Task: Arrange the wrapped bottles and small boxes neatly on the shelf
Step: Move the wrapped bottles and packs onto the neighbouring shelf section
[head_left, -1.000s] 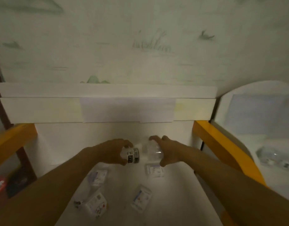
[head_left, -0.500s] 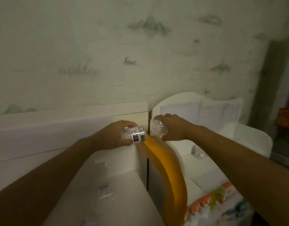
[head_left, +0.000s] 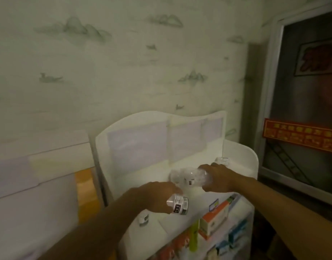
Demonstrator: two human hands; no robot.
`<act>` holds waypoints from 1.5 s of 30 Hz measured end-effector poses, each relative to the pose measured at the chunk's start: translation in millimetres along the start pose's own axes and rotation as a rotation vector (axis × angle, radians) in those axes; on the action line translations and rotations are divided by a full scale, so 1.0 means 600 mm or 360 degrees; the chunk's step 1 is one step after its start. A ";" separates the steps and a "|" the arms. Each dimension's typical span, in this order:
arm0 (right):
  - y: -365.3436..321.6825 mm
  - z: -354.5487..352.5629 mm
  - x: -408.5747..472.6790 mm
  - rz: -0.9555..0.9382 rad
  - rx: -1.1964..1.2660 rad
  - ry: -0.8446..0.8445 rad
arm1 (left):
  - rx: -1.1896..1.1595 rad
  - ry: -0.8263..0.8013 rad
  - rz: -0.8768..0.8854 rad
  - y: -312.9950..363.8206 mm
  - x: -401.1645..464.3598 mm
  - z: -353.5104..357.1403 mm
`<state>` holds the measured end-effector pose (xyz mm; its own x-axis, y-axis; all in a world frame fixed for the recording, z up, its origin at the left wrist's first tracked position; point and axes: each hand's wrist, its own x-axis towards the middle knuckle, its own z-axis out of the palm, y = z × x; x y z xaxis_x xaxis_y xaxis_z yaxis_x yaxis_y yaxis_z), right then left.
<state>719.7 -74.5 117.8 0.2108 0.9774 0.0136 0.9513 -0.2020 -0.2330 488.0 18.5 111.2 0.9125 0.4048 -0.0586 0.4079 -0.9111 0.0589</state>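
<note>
Placement is the step in hand: your right hand grips a clear plastic-wrapped bottle lying sideways over the white shelf top — stand it upright near the back panel. Your left hand clasps a small wrapped bottle with a black-and-white label at the front edge; seat it beside the first, not on the lip.

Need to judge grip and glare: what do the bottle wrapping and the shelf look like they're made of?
Wrapping on the bottle in the right hand: probably thin clear plastic film, glossy and crinkled, with bright highlights. Shelf: looks like smooth white painted board, matte to satin; its core cannot be told.
</note>
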 end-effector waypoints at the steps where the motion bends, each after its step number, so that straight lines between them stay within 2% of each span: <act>1: 0.028 0.010 -0.001 0.0022 0.0027 -0.0060 | 0.0034 -0.0061 -0.0020 0.010 0.021 0.012; 6: 0.137 0.056 0.020 0.0040 0.0043 -0.0265 | 0.0088 -0.0167 -0.0177 0.022 0.096 0.055; 12: 0.171 0.096 0.083 -0.0019 0.0114 -0.0370 | 0.0169 -0.0243 -0.0357 -0.032 0.131 0.066; 18: 0.127 0.159 0.160 -0.0154 0.0167 -0.0477 | 0.0057 -0.0288 -0.0574 -0.119 0.147 0.074; 24: 0.063 0.200 0.239 -0.0310 0.0097 -0.0543 | 0.0013 -0.0391 -0.0645 -0.171 0.170 0.119; 29: 0.022 0.257 0.277 -0.0399 0.0109 -0.0554 | 0.0384 -0.0454 -0.0562 -0.189 0.179 0.161; 33: 0.009 0.295 0.303 -0.0500 0.0100 -0.0555 | 0.0550 -0.0506 -0.0675 -0.218 0.173 0.171; 37: -0.006 0.309 0.336 -0.0643 0.0060 -0.0453 | 0.0691 -0.0481 -0.0911 -0.234 0.160 0.177; 41: -0.024 0.326 0.361 -0.0781 -0.0034 -0.0401 | 0.0464 -0.0342 -0.1186 -0.224 0.153 0.175; 45: -0.053 0.329 0.377 -0.0860 -0.0005 -0.0301 | 0.0340 -0.0190 -0.1221 -0.187 0.148 0.148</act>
<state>692.9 165.1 -63.5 -0.3496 0.9359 -0.0443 0.9134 0.3299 -0.2384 520.6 149.5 11.1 0.3661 0.9238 -0.1123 0.8942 -0.3826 -0.2323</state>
